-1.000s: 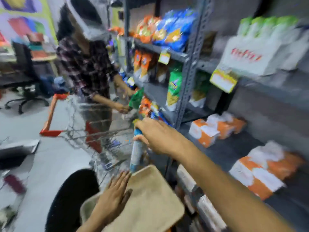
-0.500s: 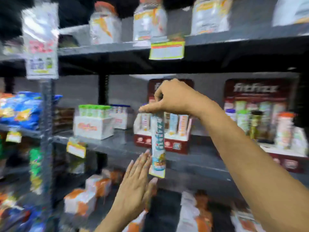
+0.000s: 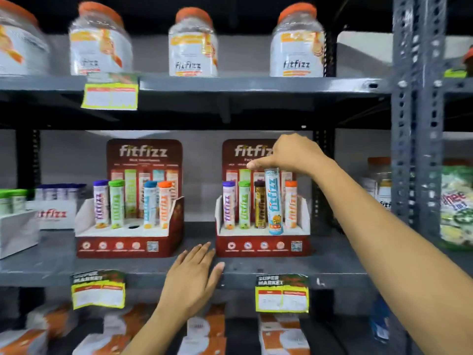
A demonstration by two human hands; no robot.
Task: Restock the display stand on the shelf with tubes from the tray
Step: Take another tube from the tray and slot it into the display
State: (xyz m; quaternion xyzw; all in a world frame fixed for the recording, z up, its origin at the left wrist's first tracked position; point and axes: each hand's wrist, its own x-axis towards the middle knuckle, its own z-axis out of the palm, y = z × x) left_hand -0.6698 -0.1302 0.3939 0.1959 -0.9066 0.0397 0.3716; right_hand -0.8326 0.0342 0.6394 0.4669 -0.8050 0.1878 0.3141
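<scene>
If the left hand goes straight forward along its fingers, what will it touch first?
Probably the right display stand: the left hand lies flat at the shelf edge, fingers pointing up and right toward that stand's lower left corner. Depth is unclear; it might slip into the gap between stands.

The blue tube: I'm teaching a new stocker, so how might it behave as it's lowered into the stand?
The blue tube looks stiff: it hangs straight from the right hand, pinched at its cap. Tall and narrow, it would probably tip if stood loose on the shelf; the right stand should hold it upright like its neighbours. Being round, it would likely roll if dropped.
</scene>
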